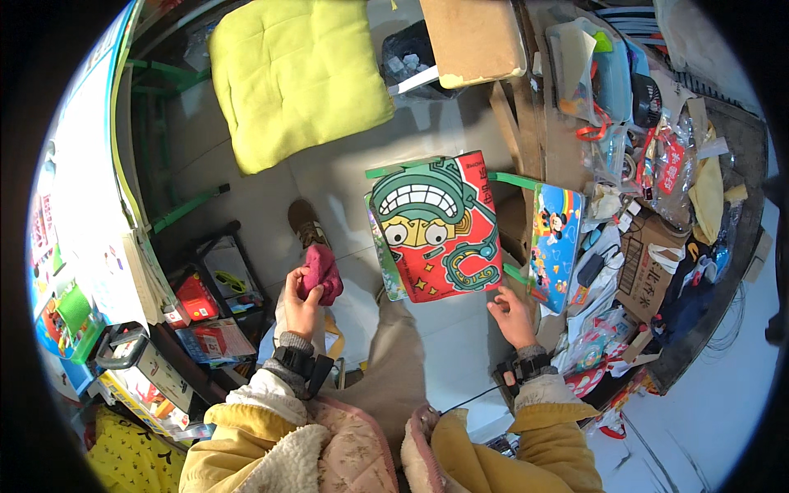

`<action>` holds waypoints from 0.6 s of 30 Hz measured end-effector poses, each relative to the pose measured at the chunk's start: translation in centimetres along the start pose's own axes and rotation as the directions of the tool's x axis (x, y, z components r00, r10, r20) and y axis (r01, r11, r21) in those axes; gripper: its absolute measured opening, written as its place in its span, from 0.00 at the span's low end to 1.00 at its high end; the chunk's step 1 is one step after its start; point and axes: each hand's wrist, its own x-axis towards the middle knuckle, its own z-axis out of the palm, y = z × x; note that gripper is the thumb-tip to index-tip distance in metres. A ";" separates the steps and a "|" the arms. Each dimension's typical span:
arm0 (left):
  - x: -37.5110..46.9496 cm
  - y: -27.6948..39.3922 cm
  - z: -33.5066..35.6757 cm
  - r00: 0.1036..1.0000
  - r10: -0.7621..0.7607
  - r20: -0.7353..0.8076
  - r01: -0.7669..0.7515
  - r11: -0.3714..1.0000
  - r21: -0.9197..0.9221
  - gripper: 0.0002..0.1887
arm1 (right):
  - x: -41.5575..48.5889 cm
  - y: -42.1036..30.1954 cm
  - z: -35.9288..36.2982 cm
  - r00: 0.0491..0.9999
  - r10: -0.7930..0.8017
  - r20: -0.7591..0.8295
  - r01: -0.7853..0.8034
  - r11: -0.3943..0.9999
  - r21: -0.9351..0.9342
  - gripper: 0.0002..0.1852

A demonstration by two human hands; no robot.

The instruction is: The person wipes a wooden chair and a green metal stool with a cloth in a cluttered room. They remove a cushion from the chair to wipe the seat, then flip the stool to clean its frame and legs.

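My left hand (303, 308) grips a crumpled dark pink cloth (322, 275) between thumb and fingers, above my lap. My right hand (513, 315) holds nothing; its fingers are loosely curled and apart. It is just below the lower right corner of a red and green cartoon-printed panel (441, 234). Whether a fingertip touches that corner, I cannot tell. Under the panel's left edge shows another floral printed surface (387, 259), and green metal bars (515, 180) reach out on its right. A blue cartoon-printed board (555, 246) stands right of my right hand.
Ahead lie a yellow-green cushion (302, 80) and a tan seat (471, 40), with a black-lined bin (410, 58) between. A cluttered table (678, 228) with a cardboard box (650, 262) runs along the right. On the left are a white board (83, 185) and a black shelf (228, 277).
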 end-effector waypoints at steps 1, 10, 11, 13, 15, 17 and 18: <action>0.3 0.2 0.0 1.000 0.001 0.010 -0.001 1.000 0.002 0.21 | -0.1 0.3 0.6 0.999 0.033 0.018 -0.033 0.999 0.009 0.28; -0.1 -1.8 -0.3 1.000 -0.016 -0.007 0.016 0.993 0.120 0.20 | 12.0 2.0 2.0 0.981 -0.167 -0.095 0.156 0.981 -0.115 0.41; -0.6 -2.1 -0.3 0.999 -0.040 -0.022 0.042 0.989 0.141 0.20 | 13.8 2.4 2.0 0.972 -0.174 -0.156 0.140 0.968 -0.209 0.43; -0.9 -3.1 0.3 0.999 -0.043 -0.019 0.045 0.995 0.089 0.20 | 17.2 3.0 2.4 0.953 -0.164 -0.254 0.092 0.958 -0.271 0.48; -1.3 -3.9 1.3 0.999 -0.029 -0.028 0.033 0.988 0.153 0.20 | 18.9 4.1 3.5 0.981 -0.006 -0.193 -0.024 0.987 -0.156 0.52; -1.5 -4.5 2.6 0.998 -0.045 -0.049 0.053 0.980 0.191 0.20 | 19.8 4.7 5.3 0.979 0.007 -0.206 -0.004 1.000 0.015 0.55; -2.0 -4.7 3.7 0.997 -0.068 -0.038 0.071 0.994 0.082 0.19 | 19.4 5.2 5.5 0.974 0.007 -0.226 -0.019 0.998 -0.053 0.51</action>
